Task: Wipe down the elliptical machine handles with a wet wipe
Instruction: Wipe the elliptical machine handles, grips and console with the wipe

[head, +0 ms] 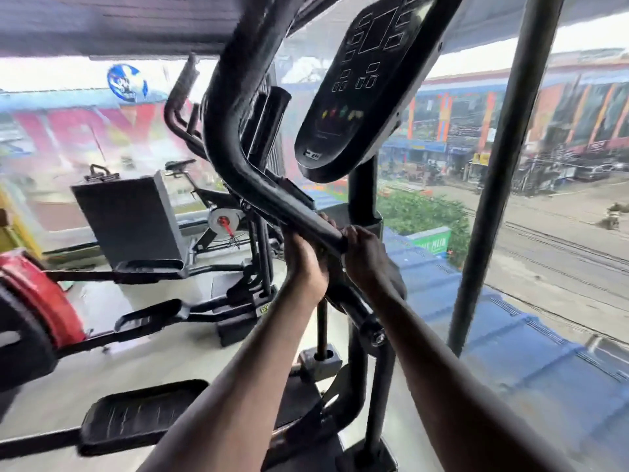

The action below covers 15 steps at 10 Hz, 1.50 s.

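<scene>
A thick black curved handle (238,155) of the elliptical sweeps from the top centre down to the middle of the head view. My left hand (304,257) wraps the handle's lower end from below. My right hand (366,253) grips the same bar just to the right, fingers curled over its end. No wet wipe shows in either hand; the palms are hidden. The black oval console (360,86) hangs above and right of my hands. A second handle (183,107) stands further back on the left.
A black pedal (136,417) sits low at the left, another pedal (149,315) beyond it. A red-and-black machine (37,301) is at the far left, an exercise bike (211,206) by the window. A dark pillar (500,172) and glass wall close the right side.
</scene>
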{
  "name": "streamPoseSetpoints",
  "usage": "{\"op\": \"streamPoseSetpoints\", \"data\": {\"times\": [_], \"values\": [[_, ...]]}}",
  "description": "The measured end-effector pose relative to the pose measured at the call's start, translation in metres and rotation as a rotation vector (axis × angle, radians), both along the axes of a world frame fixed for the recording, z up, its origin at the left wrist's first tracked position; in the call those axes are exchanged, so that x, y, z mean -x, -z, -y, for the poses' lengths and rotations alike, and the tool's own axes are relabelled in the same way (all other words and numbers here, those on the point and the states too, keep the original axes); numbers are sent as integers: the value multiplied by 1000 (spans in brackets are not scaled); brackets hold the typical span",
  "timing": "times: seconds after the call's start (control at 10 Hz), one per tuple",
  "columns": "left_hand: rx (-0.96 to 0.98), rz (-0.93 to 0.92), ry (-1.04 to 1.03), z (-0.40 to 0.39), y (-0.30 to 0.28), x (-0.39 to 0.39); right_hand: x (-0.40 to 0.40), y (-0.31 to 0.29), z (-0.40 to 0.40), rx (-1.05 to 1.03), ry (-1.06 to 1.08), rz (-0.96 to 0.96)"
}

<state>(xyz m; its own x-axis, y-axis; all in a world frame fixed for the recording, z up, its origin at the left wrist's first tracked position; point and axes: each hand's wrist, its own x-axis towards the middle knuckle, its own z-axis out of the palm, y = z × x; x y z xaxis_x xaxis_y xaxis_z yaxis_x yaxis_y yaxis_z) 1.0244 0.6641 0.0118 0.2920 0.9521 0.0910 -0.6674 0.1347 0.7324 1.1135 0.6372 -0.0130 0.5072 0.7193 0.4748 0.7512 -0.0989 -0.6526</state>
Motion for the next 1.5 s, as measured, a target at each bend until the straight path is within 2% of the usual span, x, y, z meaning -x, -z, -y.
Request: {"op": "streamPoseSetpoints", "data": {"times": [0.1, 0.2, 0.3, 0.4, 0.5, 0.6, 0.7, 0.8, 0.9, 1.0, 1.1, 1.2, 1.3, 1.4, 1.5], "values": [[-5, -69, -83, 2, 1, 2, 21, -9, -6, -103, -47, -45], [18, -85, -88, 8, 0, 4, 42, -1, 9, -404, -248, -111], [53, -5, -122, 9, -4, 5, 24, 23, 13, -341, -249, 20], [13, -17, -183, 7, -8, 7, -14, 30, 5, -95, -141, 112], [28, -20, -236, 4, -7, 8, -3, 0, -7, -11, -141, 8], [67, 63, -312, -6, -16, 2, 32, -36, -3, -176, -344, -11], [84, 111, -351, -7, -23, -4, 23, -24, 5, -286, -514, 102], [37, 73, -510, -7, -18, -14, -26, -2, 4, -173, -552, 301], [84, 101, -591, -7, -19, -11, -36, -16, -11, -32, -541, 262], [56, 155, -646, 1, -27, -14, -4, -52, -19, -20, -718, 158], [-9, 732, -516, 14, -30, -14, 20, -64, -12, -255, -852, 147], [80, -206, -698, 29, -34, -6, 12, -51, -9, -425, -984, 315], [52, -17, -770, 16, -39, 10, -14, -35, -19, -381, -973, 388], [33, 46, -836, 14, -53, 20, -24, -36, -28, -288, -797, 380], [-23, 52, -847, 15, -57, 20, 3, -59, -25, -321, -852, 326]]}}
